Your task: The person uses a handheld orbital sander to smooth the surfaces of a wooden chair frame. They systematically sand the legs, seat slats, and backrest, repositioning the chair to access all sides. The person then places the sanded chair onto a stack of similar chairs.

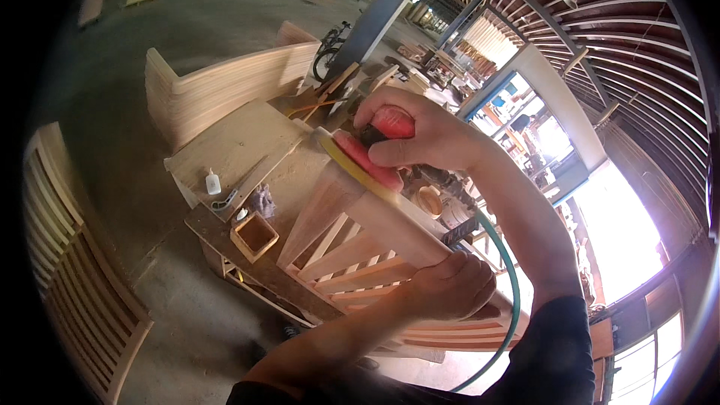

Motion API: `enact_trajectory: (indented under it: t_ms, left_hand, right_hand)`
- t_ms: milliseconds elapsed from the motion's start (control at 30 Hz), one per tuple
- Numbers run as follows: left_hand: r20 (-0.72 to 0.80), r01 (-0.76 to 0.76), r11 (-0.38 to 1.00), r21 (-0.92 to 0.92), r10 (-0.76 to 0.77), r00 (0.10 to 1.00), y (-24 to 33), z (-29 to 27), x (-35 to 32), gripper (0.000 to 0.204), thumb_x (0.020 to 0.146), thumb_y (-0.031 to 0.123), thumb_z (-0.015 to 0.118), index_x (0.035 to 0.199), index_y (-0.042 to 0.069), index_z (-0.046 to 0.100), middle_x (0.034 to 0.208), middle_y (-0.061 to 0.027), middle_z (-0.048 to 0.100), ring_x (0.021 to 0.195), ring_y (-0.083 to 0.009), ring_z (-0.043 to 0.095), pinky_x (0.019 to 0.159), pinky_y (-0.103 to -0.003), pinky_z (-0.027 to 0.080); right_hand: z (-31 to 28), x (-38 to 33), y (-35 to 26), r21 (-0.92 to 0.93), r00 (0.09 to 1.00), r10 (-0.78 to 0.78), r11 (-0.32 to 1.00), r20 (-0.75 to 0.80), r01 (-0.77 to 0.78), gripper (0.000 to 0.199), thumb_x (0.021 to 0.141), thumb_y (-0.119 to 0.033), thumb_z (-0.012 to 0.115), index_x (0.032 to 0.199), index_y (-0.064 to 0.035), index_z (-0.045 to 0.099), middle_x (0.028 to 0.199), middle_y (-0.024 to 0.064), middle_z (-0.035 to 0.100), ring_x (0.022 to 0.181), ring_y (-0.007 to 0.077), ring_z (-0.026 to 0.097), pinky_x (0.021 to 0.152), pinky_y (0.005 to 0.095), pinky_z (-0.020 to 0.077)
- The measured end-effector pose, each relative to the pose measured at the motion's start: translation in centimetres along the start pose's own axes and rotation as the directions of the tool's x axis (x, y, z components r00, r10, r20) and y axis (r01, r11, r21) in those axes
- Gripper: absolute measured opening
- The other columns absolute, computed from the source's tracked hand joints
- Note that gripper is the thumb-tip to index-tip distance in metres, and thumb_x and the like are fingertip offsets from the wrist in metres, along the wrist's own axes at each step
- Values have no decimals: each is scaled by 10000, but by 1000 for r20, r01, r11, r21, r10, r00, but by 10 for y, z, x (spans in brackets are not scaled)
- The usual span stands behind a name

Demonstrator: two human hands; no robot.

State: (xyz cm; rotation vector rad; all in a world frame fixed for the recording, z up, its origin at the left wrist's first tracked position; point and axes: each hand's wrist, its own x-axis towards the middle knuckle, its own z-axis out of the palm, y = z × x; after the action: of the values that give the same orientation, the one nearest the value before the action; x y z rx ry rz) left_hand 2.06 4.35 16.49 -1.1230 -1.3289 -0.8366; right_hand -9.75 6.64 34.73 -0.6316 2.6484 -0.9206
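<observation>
My right hand (420, 131) grips a red air sander (369, 156) with a yellow pad, pressed on the top edge of a slatted wooden chair frame (352, 244). A green air hose (510, 285) curves down from the sander past my right forearm. My left hand (450, 285) is clamped over the lower rail of the same frame, fingers curled around the wood. The frame lies tilted on a workbench (225, 236).
On the bench sit a small wooden box (255, 234), a white glue bottle (213, 182) and a flat board (232, 146). Stacks of curved slatted panels stand at left (67, 255) and behind (217, 90). A bicycle (330, 49) leans further back. Bright windows lie to the right.
</observation>
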Motion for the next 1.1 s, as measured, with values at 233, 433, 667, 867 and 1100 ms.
enact_trajectory:
  t_ms: [233, 433, 667, 867, 1100]
  left_hand:
    - [155, 181, 948, -262, -144, 977, 17, 5, -5, 520, 964, 581, 629, 975, 65, 696, 902, -68, 619, 939, -252, 603, 929, -444, 466]
    - [225, 275, 895, -351, -204, 953, 16, -16, -3, 502, 912, 564, 673, 982, 67, 656, 930, -90, 605, 950, -276, 594, 946, -454, 459]
    - [191, 244, 920, -307, -192, 963, 20, -28, 5, 509, 852, 544, 725, 991, 68, 610, 961, -116, 590, 963, -304, 584, 966, -466, 451]
    - [153, 178, 961, -210, -148, 977, 26, -14, 7, 551, 781, 525, 796, 991, 62, 582, 945, -123, 555, 963, -317, 573, 967, -480, 446]
    - [159, 244, 940, -237, -210, 965, 38, -25, 11, 486, 828, 454, 831, 1039, 81, 601, 1020, -122, 591, 996, -348, 574, 943, -507, 449]
  right_hand:
    - [68, -34, -64, -895, 980, -194, 443, -49, 43, 522, 825, -307, 847, 1273, -99, 678, 1130, 110, 668, 1020, 269, 715, 851, 399, 596]
    - [155, -40, -91, -983, 988, -30, -101, 154, 150, 437, 873, -278, 764, 1284, -142, 713, 1156, 80, 653, 1033, 266, 672, 771, 354, 577]
    - [223, -17, -10, -970, 987, -64, -203, 147, 132, 496, 881, -274, 715, 1363, -173, 664, 1146, 141, 634, 986, 307, 691, 649, 384, 586]
    - [229, -42, -17, -939, 973, -230, 329, 25, 102, 641, 924, -183, 670, 1544, -206, 508, 1079, 146, 655, 886, 300, 728, 607, 413, 600]
    - [142, -200, -75, -597, 772, -419, 799, -478, 64, 860, 795, -166, 850, 1565, -178, 466, 1298, 222, 647, 1093, 390, 726, 811, 458, 657]
